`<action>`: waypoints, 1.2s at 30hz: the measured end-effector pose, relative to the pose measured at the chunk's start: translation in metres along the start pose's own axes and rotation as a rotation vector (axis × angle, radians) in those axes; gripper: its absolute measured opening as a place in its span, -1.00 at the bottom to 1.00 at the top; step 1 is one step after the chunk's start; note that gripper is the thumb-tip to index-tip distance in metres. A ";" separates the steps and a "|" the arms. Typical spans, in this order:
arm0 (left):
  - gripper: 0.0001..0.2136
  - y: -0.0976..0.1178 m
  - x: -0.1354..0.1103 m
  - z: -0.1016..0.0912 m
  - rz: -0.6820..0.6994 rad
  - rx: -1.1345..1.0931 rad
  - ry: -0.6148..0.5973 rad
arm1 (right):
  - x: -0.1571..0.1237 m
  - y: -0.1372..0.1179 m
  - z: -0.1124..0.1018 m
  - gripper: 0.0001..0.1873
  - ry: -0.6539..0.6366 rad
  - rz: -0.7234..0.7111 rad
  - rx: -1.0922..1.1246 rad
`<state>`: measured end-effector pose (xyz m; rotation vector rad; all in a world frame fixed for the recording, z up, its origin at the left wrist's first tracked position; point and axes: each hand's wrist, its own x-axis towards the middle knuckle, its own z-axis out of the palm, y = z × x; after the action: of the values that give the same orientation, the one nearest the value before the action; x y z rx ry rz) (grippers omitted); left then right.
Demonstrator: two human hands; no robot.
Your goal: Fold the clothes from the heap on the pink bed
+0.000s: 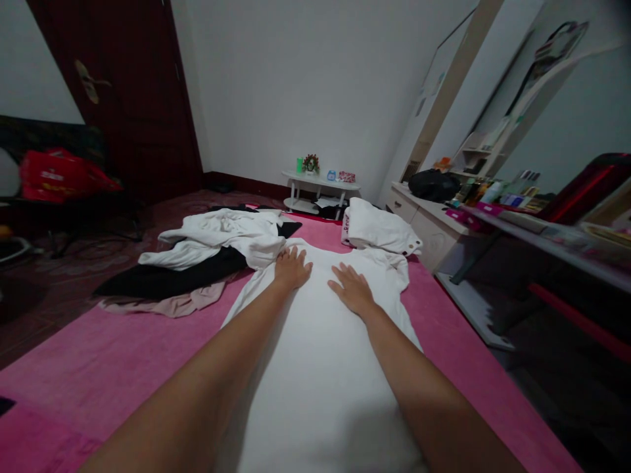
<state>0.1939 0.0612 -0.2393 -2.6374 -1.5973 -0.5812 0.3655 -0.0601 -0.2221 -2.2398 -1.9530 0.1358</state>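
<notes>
- **Grip, left hand [293,266]:** fully open, palm down, holding nothing, laid flat on the white garment [320,374].
- **Grip, right hand [352,289]:** likewise, just beside the left. Both lie on the garment's far part, apparently to press it smooth.
- **White garment:** spread flat along the middle of the pink bed [98,381].
- **Heap of clothes [211,253]:** white and black, toward the far left edge.
- **Folded white piece [379,230]:** far right corner.

Both hands [323,279] flat on garment [320,355], clothes pile [207,256] left, bundle [379,230] behind
</notes>
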 end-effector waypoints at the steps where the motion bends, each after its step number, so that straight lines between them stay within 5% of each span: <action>1: -0.43 0.000 -0.001 0.000 -0.001 -0.001 0.005 | 0.001 0.013 -0.001 -0.36 0.023 0.087 -0.029; 4: -0.41 0.002 -0.004 -0.001 -0.019 0.002 0.012 | 0.005 0.034 -0.007 -0.33 0.074 0.300 -0.127; 7: -0.41 0.006 -0.006 -0.002 -0.042 0.013 0.033 | 0.011 0.017 -0.012 -0.37 0.080 0.392 -0.168; 9: -0.42 0.007 -0.006 -0.001 -0.046 0.014 0.043 | 0.016 -0.006 -0.011 -0.36 0.065 0.271 -0.128; 11: -0.42 0.006 -0.004 0.000 -0.029 0.007 0.030 | 0.020 -0.025 -0.008 -0.35 0.026 -0.004 -0.050; 14: -0.44 -0.002 0.005 0.001 0.023 0.000 -0.008 | 0.030 -0.032 0.000 -0.41 -0.018 -0.237 0.016; 25: -0.48 -0.024 0.037 -0.002 0.105 -0.064 -0.059 | 0.071 0.010 0.005 -0.37 0.066 0.101 -0.081; 31: -0.35 -0.026 0.023 -0.007 0.131 -0.053 -0.112 | 0.065 0.017 0.006 -0.40 0.073 0.238 -0.094; 36: -0.40 -0.018 -0.004 -0.015 0.112 0.002 -0.115 | 0.059 -0.004 0.002 -0.39 0.023 0.387 -0.054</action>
<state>0.1720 0.0638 -0.2305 -2.7840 -1.4628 -0.4307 0.3698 -0.0010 -0.2211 -2.6165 -1.5057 0.1042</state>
